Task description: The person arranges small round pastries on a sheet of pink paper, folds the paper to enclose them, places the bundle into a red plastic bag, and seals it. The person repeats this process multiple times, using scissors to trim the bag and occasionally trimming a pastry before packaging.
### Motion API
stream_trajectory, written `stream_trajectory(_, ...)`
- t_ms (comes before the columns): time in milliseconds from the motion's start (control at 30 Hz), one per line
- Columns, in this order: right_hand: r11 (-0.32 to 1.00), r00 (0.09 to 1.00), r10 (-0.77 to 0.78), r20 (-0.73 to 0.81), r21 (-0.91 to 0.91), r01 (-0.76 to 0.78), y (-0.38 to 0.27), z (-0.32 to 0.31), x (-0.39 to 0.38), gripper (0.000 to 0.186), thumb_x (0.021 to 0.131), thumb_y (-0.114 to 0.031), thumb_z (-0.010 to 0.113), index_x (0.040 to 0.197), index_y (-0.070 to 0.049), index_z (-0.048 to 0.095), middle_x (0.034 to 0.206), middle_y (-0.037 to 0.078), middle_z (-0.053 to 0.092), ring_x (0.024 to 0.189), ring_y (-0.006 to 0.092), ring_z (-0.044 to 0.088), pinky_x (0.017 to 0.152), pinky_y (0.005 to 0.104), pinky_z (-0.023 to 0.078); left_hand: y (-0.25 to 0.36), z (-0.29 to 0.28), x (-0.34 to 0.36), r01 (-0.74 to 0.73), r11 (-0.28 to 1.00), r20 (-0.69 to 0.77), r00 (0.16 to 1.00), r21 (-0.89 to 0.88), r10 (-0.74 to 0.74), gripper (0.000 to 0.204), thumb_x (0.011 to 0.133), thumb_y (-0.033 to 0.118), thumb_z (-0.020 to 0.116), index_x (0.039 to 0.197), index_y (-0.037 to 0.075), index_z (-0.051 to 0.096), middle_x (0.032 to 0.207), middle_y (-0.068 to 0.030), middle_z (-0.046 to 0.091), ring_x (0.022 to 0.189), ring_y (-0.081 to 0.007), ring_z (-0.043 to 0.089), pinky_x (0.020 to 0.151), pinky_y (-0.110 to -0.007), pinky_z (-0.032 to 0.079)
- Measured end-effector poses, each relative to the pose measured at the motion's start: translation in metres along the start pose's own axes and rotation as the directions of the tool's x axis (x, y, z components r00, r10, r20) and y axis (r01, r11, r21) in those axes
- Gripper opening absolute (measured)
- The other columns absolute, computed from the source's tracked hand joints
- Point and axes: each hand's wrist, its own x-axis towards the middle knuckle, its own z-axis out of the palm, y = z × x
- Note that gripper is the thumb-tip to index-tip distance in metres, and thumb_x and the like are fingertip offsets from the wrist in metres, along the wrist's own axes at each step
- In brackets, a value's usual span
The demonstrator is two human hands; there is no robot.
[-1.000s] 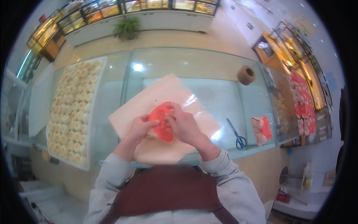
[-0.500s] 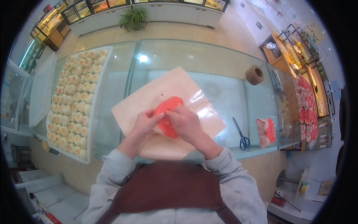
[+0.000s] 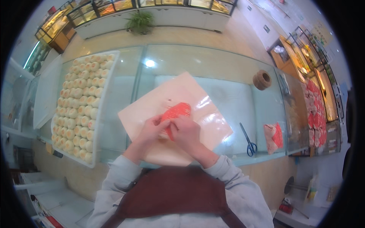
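A red printed paper [image 3: 179, 110] is pinched between my two hands above a glass counter. My left hand [image 3: 151, 130] grips its left side with the fingers bent. From the right, my right hand [image 3: 185, 131] closes over the lower part and hides much of it. Whether anything lies inside the red paper, I cannot tell. Under both hands a large sheet of pale, glossy wrapping paper [image 3: 207, 123] is spread, turned cornerwise.
At left stands a white tray [image 3: 93, 155] of round pastries [image 3: 76, 114] in rows. Blue-handled scissors [image 3: 249, 144], a brown twine roll [image 3: 262, 79] and a red-and-white wrapped packet [image 3: 273, 137] lie on the right. Beyond are stacked red packets [image 3: 315, 110].
The red paper now looks narrower, its lower part more covered by my right hand. My fingers have come closer together. The whole view has shifted slightly.
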Motion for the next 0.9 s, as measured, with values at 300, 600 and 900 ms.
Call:
stream_trajectory(300,0.989,0.955,0.086,0.286,0.089,-0.115,0.024,-0.059,0.015,0.014,0.097,-0.020,0.077,0.099,-0.007,0.082,0.089,0.010,0.078,0.080,0.0272,0.075,0.069,0.0392,0.058,0.010,0.009,-0.003,-0.041,0.998,-0.182,0.982,0.046,0.049,0.048,0.102,0.013,0.075,0.145,-0.006,0.064,0.130,-0.0118,0.076,0.115,-0.0166,0.072,0.099,-0.033,0.058)
stream_trajectory(600,0.901,0.385,0.102,0.917,0.079,-0.428,0.069,-0.091,0.109,0.028,0.098,-0.024,0.074,0.117,-0.005,0.079,0.111,0.010,0.078,0.106,0.0168,0.071,0.090,0.0353,0.056,0.104,0.030,-0.048,-0.404,0.867,0.492,0.841,0.293,0.226,0.067,0.082,0.014,0.092,0.137,-0.002,0.058,0.123,-0.0151,0.074,0.118,-0.0186,0.069,0.098,-0.036,0.058)
stream_trajectory(900,0.984,0.941,-0.110,0.321,-0.102,0.149,-0.013,-0.068,0.051,0.019,0.093,-0.027,0.075,0.103,-0.012,0.083,0.086,0.010,0.076,0.077,0.0323,0.074,0.068,0.0438,0.058,0.046,0.031,0.013,0.020,0.985,-0.056,0.998,0.171,-0.011,0.039,0.093,0.002,0.081,0.119,0.003,0.051,0.109,-0.0166,0.076,0.100,-0.0185,0.074,0.083,-0.032,0.060)
